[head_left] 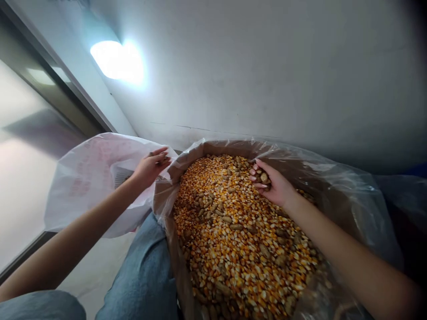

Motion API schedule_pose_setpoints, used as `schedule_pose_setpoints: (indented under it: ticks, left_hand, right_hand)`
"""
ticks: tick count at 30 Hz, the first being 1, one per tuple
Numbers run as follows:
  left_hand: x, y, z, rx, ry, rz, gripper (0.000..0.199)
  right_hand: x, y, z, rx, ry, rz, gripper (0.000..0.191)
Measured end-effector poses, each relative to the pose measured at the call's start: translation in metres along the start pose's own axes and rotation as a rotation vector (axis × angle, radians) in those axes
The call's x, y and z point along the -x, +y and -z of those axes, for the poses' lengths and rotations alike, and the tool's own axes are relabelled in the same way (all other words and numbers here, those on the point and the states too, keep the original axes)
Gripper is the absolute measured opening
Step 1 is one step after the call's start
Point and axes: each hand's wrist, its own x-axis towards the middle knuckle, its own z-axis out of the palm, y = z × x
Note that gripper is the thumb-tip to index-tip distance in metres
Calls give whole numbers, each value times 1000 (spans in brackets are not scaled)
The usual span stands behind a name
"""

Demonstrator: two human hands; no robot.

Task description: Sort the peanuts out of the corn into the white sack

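Observation:
Unshelled peanuts are gathered in my right hand, its fingers curled around them, just above the corn. Below it, loose yellow corn kernels fill a box lined with clear plastic. More peanuts in their shells lie scattered over the kernels. At the box's left rim, my left hand is over the mouth of a white plastic bag with faint red print. Its fingers are bent together; small dark bits show between them, too unclear to name.
A pale wall rises close behind the box, with a bright light at upper left. My denim-covered knee presses near the box's left side. Pale floor shows under the bag.

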Motion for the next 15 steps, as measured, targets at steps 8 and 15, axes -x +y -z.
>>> schedule_pose_setpoints:
  ticks: [8, 15]
  left_hand:
    - [11, 34, 104, -1488, 295, -168, 58]
    - [51, -7, -17, -1609, -523, -684, 44]
  right_hand:
    - [-2, 7, 6, 59, 76, -15, 13]
    - [-3, 6, 13, 64, 97, -19, 17]
